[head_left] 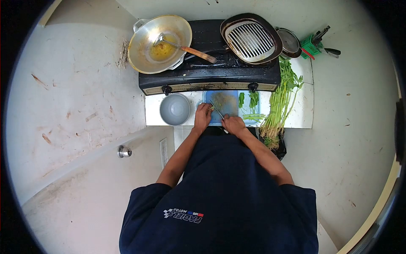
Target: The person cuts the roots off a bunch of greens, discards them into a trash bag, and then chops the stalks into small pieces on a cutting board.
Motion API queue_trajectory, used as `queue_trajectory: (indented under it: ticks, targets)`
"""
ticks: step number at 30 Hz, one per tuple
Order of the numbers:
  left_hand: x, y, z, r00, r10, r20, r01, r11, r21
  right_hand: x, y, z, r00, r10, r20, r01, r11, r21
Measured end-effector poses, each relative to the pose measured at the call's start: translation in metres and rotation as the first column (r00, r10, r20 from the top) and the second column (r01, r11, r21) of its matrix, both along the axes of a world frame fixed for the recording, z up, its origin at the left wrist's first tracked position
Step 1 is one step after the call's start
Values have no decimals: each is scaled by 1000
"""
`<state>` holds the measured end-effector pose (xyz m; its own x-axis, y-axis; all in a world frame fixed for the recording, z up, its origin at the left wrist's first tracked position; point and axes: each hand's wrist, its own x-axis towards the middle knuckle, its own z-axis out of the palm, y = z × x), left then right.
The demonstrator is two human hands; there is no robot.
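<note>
My right hand (233,124) is closed around the handle of a knife (217,110), whose blade points up and left over a worn blue cutting board (231,98). At the board's left edge my left hand (202,116) has its fingers curled together, pressing a small bunch of green stems (211,108) beside the blade. How many stems it grips is hidden by the fingers. Right of the blue board, leaf pieces (253,100) and cut green stalks (253,117) lie on a lighter tray.
A grey bowl (175,109) stands left of the board. Behind is a black stove (207,78) carrying a wok (139,46) with a wooden-handled spatula (198,54) and a grill pan (251,40). Long leafy greens (277,99) hang over the counter's front edge. A green basket (310,46) holds utensils.
</note>
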<state>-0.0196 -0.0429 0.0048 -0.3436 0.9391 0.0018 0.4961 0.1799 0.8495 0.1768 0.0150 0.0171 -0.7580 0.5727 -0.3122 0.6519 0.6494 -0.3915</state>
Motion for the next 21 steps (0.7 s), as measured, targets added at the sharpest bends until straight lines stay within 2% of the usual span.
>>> queue_trajectory:
  ticks: [5, 8, 14, 21]
  targets:
    - [-2, 1, 1, 988, -59, -145, 67, 997, 46, 18, 5, 15, 999, 5, 41, -4, 1000, -19]
    - [-2, 0, 3, 982, -79, -170, 88, 995, 48, 13, 14, 15, 1000, -16, 24, 17, 1000, -18]
    - [0, 2, 2, 996, -45, -79, 50, 997, 57, -3, 15, 13, 999, -48, 1, 48, 999, 1]
    - [-3, 3, -1, 994, -68, -82, 73, 996, 57, -3, 2, 7, 999, -40, -31, 41, 999, 16]
